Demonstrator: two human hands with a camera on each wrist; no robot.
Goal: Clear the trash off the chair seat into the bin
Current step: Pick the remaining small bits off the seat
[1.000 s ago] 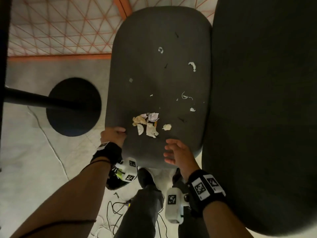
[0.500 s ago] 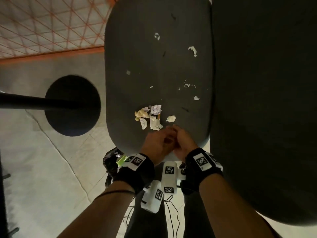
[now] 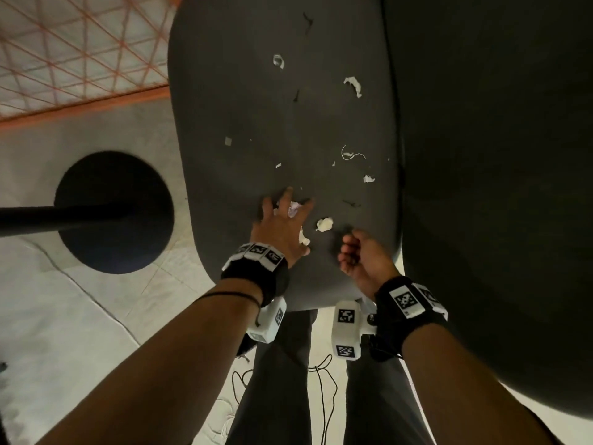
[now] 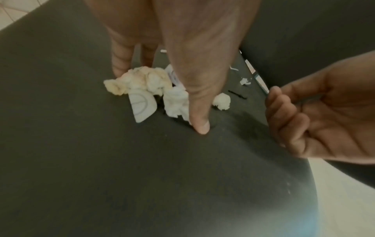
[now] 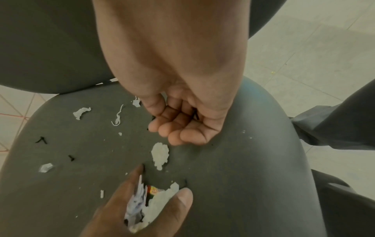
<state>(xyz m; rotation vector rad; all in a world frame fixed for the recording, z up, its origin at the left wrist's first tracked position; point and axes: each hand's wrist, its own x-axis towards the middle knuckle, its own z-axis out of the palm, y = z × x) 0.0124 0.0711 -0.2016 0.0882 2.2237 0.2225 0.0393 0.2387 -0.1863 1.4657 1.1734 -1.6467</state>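
Observation:
The dark grey chair seat [image 3: 240,107] carries scattered trash. My left hand [image 3: 282,223] lies spread over a pile of crumpled paper [image 4: 142,80], fingers behind it and the straight thumb [image 4: 199,123] pressed on the seat at its near side. A small white wad [image 3: 324,224] lies loose between the hands. My right hand [image 3: 359,255] hovers at the seat's near edge, palm up, fingers loosely curled, with nothing in it. Farther back lie a torn white scrap [image 3: 353,86], a curled bit [image 3: 278,61] and a thin thread [image 3: 349,154]. No bin shows.
A second dark cushion [image 3: 497,155] fills the right side, close against the seat. On the floor at left stands a black round base [image 3: 114,213] with a black pole [image 3: 48,216] across it. Cables [image 3: 324,380] lie on the floor by my legs.
Half a second ago both hands met at the seat's near edge. The left hand has since reached forward over the paper pile, and the right has drawn aside to the right, palm up.

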